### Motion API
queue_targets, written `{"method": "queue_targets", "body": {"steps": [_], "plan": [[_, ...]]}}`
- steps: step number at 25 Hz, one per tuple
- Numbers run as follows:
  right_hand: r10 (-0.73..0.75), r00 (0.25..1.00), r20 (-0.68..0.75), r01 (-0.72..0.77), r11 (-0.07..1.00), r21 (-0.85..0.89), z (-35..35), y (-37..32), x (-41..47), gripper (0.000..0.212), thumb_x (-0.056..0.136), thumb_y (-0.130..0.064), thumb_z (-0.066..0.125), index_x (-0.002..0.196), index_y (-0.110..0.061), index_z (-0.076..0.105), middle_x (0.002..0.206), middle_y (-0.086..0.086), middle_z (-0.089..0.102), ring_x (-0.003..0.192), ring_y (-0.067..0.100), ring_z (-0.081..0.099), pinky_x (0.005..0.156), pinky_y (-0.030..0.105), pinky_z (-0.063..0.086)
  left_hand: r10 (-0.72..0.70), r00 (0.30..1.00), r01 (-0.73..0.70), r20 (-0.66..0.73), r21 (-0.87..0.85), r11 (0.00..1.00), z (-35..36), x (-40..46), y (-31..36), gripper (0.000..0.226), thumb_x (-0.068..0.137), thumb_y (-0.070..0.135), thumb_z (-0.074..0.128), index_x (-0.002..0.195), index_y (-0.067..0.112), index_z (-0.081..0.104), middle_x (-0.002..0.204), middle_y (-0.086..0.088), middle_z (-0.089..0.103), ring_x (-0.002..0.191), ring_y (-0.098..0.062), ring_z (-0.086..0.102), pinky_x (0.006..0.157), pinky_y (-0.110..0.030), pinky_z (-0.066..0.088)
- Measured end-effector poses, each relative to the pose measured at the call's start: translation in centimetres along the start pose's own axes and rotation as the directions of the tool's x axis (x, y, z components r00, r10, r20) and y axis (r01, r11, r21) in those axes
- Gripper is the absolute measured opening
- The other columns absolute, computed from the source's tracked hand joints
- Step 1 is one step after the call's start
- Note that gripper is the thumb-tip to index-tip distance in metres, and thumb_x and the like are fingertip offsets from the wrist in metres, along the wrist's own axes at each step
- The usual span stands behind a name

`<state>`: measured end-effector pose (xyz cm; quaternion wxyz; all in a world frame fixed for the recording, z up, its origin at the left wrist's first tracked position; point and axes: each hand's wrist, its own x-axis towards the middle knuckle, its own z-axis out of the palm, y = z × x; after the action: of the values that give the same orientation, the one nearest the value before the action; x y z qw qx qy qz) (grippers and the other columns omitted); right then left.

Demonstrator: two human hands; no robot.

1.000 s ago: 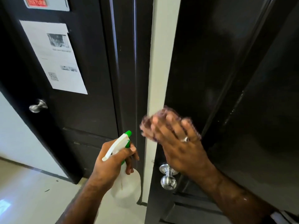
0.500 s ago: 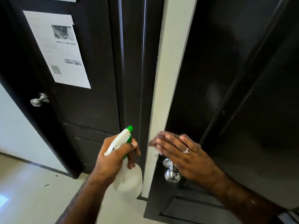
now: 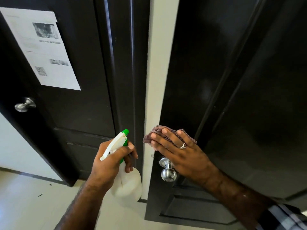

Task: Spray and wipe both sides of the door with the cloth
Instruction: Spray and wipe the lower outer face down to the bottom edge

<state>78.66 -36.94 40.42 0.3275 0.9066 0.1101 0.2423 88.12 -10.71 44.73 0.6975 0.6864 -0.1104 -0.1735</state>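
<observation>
A cloth is pressed flat against the door by the straight fingers of the right hand, just above the knob. Left of the knob, a spray bottle is gripped by the left hand, fingers curled round its neck.

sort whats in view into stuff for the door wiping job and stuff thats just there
For the job: cloth, spray bottle, right door, left hand, right hand.

Just there: paper notice, left door, its knob.
</observation>
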Motion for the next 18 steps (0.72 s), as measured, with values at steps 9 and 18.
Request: {"method": "queue_targets", "body": {"steps": [9,18], "plan": [[-0.021,0.998,0.053,0.022,1.000,-0.016,0.7,0.6,-4.2,0.078,0.097,-0.019,0.046,0.171,-0.025,0.022,0.180,0.002,0.010,0.166,0.031,0.009,0.132,0.056,0.011,-0.035,0.999,0.034,0.033,0.019,0.999,0.2,-1.1,0.0,0.026,0.093,0.020,0.076,0.112,0.019,0.059,0.082,-0.014,0.075,0.056,-0.027,0.065,0.060,-0.037,0.064],[0.147,0.979,-0.143,-0.159,0.984,-0.083,2.0,7.5,-16.1,0.086,0.085,-0.021,0.079,0.163,-0.023,0.045,0.172,0.000,0.037,0.160,0.028,0.033,0.129,0.052,0.026,0.121,0.970,-0.120,0.212,-0.021,0.993,2.9,-1.4,1.1,0.025,0.093,-0.004,0.061,0.076,0.009,0.074,0.073,-0.029,0.068,0.043,-0.037,0.049,0.057,-0.046,0.052]]}}
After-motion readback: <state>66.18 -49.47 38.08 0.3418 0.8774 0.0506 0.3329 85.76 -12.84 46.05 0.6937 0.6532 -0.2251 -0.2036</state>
